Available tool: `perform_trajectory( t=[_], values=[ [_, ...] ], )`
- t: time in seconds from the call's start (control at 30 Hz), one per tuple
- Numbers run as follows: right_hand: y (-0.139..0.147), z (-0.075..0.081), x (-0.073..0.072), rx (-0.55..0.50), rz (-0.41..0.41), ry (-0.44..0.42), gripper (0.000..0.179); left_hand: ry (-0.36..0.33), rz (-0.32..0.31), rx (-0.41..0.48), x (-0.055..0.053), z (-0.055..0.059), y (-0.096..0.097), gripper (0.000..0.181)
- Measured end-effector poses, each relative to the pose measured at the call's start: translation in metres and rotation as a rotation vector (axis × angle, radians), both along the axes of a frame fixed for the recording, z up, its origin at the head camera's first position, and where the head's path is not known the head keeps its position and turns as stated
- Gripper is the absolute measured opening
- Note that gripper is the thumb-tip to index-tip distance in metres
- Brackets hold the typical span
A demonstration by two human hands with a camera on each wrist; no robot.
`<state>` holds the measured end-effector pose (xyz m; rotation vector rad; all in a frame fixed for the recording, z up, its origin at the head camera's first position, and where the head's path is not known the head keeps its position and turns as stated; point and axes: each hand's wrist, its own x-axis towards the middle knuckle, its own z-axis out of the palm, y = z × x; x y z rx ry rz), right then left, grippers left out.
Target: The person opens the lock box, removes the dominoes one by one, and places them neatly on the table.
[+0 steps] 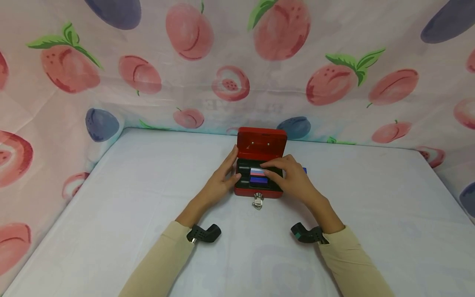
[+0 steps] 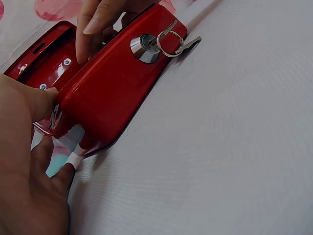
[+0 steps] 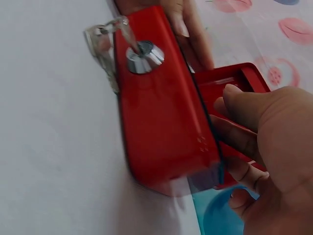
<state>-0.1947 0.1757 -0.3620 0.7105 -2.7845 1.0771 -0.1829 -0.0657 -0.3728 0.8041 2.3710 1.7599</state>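
A red metal cash box (image 1: 258, 192) stands on the table with its lid (image 1: 261, 143) raised at the back. Inside is a black tray (image 1: 243, 170) that holds a white-and-pink striped flat piece (image 1: 256, 171) and a blue flat piece (image 1: 258, 180). My left hand (image 1: 219, 181) rests along the box's left side, thumb at the rim and straight fingers up by the lid. Over the tray's right part reaches my right hand (image 1: 293, 177), thumb and forefinger tips right at the striped piece; I cannot tell whether they pinch it. Keys (image 2: 171, 43) hang on a ring from the front lock (image 2: 145, 48).
A bit of something blue (image 1: 305, 170) shows beyond the right hand. White cloth covers the table (image 1: 130, 222), and a fruit-printed curtain (image 1: 148, 107) rises behind it and at the sides. Each wrist wears a black camera mount.
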Motion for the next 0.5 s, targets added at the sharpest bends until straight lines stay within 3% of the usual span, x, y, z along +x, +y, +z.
perform_trajectory(
  t=[0.5],
  values=[
    [-0.0069,-0.0093,-0.0003,0.041,-0.002,0.070,0.025,0.004,-0.005,0.002,-0.0008,-0.0014,-0.0004,0.067]
  ],
)
